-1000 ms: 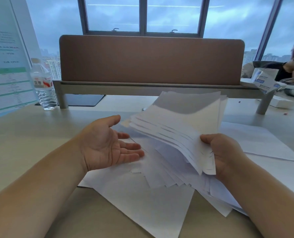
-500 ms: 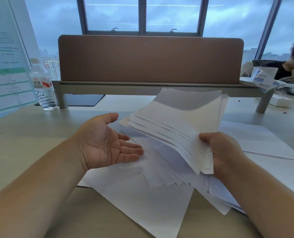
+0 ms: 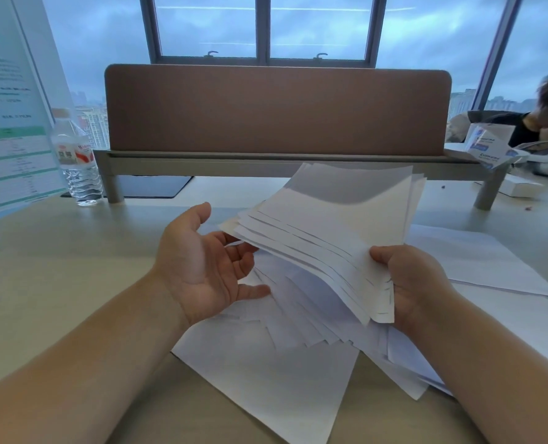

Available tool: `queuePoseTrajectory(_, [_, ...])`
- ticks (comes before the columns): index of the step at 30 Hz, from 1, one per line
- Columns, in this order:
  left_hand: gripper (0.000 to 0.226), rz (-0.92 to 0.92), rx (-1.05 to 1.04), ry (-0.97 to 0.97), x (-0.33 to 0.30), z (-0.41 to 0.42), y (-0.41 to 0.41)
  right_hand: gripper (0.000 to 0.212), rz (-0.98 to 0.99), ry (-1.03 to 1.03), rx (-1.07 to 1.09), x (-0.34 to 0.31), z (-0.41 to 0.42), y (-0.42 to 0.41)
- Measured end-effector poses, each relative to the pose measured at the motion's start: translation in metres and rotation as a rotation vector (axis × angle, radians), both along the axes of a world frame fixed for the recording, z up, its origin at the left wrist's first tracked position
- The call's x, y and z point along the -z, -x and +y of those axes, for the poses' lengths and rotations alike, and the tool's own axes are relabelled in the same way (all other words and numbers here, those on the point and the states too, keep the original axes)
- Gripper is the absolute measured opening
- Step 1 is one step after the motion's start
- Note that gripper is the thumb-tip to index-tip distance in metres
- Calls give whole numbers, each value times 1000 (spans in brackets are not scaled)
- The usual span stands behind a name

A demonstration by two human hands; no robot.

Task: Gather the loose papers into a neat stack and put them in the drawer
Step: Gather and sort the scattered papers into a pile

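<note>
My right hand (image 3: 416,283) has its grip clamped on one corner of the bundle of papers (image 3: 330,238), thumb on top and the other fingers hidden below, so the sheets stand up from the desk (image 3: 58,283) and lean away toward 12 o'clock. I hold them at a corner because, I judge, this leaves the long edges free for the other hand to square. The sheets are thin, white and smooth, and they are not yet even: their edges make steps like a fan, and the far part bends softly and lets the window light through.

My left hand (image 3: 202,264) is at 9 o'clock of the bundle, palm up, its grip apart, the fingers relaxed and reaching just under the lowest lifted sheets. I think it is placed there to support and tap the loose side.

Under both hands more loose sheets (image 3: 266,379) lie flat and spread on the matte beige desk, some also toward 3 o'clock. I cannot see the drawer. A clear, ribbed plastic water bottle (image 3: 75,161) stands far at 10 o'clock.
</note>
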State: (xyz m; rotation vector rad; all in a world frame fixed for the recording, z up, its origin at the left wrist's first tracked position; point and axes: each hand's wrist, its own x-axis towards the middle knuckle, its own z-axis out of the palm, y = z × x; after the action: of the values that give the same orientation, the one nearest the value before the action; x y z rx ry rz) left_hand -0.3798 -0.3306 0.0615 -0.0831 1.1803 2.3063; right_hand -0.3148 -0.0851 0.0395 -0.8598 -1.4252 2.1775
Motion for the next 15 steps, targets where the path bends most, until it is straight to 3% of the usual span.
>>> queuePoseTrajectory(9, [59, 71, -46, -65, 14, 19, -4, 21, -2, -10, -11, -2, -2, -2])
queuePoseTrajectory(15, [57, 15, -188, -19, 14, 23, -5, 23, -10, 7, -12, -3, -4, -5])
